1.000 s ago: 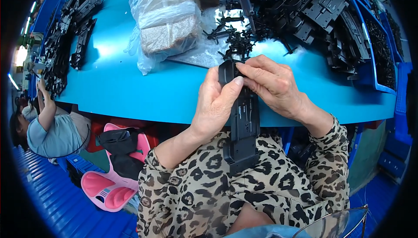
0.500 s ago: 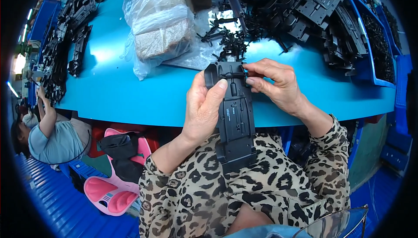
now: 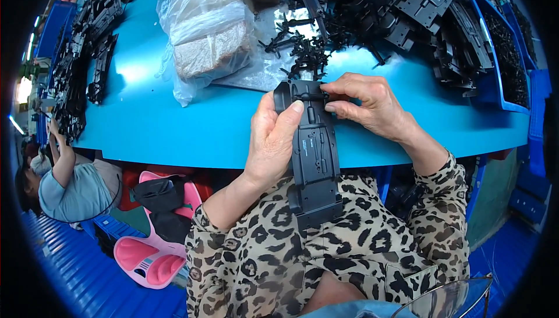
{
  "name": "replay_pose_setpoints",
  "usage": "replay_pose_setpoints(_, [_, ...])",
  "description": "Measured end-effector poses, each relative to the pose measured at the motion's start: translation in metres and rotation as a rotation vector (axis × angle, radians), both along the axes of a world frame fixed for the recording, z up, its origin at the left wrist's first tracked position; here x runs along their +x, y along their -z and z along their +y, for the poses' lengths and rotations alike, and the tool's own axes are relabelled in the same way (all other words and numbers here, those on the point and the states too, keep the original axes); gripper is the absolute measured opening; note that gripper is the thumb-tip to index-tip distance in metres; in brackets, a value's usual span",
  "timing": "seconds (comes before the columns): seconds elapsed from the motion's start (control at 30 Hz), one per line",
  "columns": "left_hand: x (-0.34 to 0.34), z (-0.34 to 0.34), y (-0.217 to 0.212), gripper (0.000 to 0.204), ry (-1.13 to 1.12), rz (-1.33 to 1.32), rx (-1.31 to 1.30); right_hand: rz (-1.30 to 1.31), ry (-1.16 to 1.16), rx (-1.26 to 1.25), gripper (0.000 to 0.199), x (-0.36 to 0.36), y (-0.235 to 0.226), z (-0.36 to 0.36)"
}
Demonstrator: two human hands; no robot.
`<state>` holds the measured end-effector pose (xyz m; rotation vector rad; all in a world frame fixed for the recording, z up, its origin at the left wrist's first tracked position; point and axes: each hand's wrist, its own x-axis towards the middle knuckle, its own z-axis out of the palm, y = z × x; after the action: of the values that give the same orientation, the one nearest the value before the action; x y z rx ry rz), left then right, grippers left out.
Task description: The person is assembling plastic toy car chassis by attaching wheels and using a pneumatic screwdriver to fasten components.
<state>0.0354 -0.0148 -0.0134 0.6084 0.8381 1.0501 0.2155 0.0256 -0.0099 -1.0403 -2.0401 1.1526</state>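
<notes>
A long black plastic chassis plate (image 3: pixel 315 149) spans from the table's edge down over my lap, tilted toward me. My left hand (image 3: pixel 272 134) grips its left side near the far end, thumb on top. Across that far end lies a small black bar-shaped part (image 3: pixel 308 96). My right hand (image 3: pixel 372 105) pinches at the right end of this bar with thumb and forefinger, at the plate's edge. Beyond the plate, a pile of small black plastic parts (image 3: pixel 308 53) lies on the table.
A plastic-wrapped block (image 3: pixel 209 50) stands on the blue table (image 3: pixel 174 134). Black chassis parts are heaped at right (image 3: pixel 428 3) and left (image 3: pixel 96 32). A blue bin (image 3: pixel 506 56) of small parts is at far right. Another person (image 3: pixel 75 178) sits at left beside a pink seat (image 3: pixel 157 254).
The view has shifted slightly. My right thumb and forefinger have moved a little at the bar's right end; my left hand keeps its hold on the chassis plate.
</notes>
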Motion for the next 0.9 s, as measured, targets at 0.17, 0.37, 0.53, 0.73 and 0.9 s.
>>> replay_pose_setpoints(0.17, [-0.0006, 0.0014, -0.0009, 0.019, -0.017, -0.004, -0.019, -0.019, -0.003, 0.024, 0.027, -0.0021, -0.001, 0.0021])
replay_pose_setpoints(0.37, [-0.0014, 0.0036, 0.0004, 0.02, 0.02, -0.012, -0.022, -0.018, 0.009, 0.081, 0.026, -0.0027, 0.0014, 0.0015])
replay_pose_setpoints(0.53, [-0.0019, -0.0005, 0.0029, 0.02, -0.009, -0.014, -0.011, -0.034, -0.001, 0.131, 0.025, -0.0051, 0.0002, -0.0004])
replay_pose_setpoints(0.73, [-0.0032, -0.0021, 0.0017, 0.021, 0.007, -0.009, -0.019, -0.027, -0.067, 0.075, 0.024, -0.004, 0.0006, 0.0024])
replay_pose_setpoints(0.9, [-0.0026, -0.0035, 0.0001, 0.02, 0.017, -0.013, -0.018, -0.02, -0.055, 0.012, 0.025, -0.0057, 0.0, -0.0017])
